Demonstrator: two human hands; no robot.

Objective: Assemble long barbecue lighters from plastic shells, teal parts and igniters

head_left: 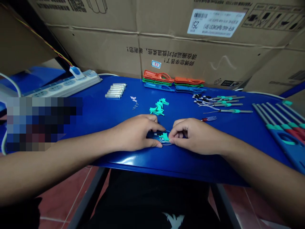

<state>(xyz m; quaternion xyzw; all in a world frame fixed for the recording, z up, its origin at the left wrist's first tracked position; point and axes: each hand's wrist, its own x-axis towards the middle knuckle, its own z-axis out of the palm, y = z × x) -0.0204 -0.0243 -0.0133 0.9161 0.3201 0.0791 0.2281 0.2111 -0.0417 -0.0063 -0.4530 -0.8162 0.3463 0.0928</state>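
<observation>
Near the table's front edge lies a blue lighter half-shell (164,142), partly hidden by my fingers, with thin white wire and a black-and-white piece in it. My left hand (137,132) curls around its left end, thumb and index finger on either side. A green trigger piece (164,137) sits over the shell's opening. Thumb and index finger of my right hand (190,135) pinch at the right end of that green piece; the other fingers are curled in. Just beyond lies a small pile of green trigger pieces (157,108). A screwdriver with a red-and-clear handle (209,119) lies behind my right hand.
Orange, green and blue half-shells (157,76) are stacked against the cardboard box (166,44). Clear cylinders (116,91), small screws (135,106) and pale bits (133,99) lie left; wired metal tubes (234,111) and lighters (286,136) right. A power strip (68,85) stands back left.
</observation>
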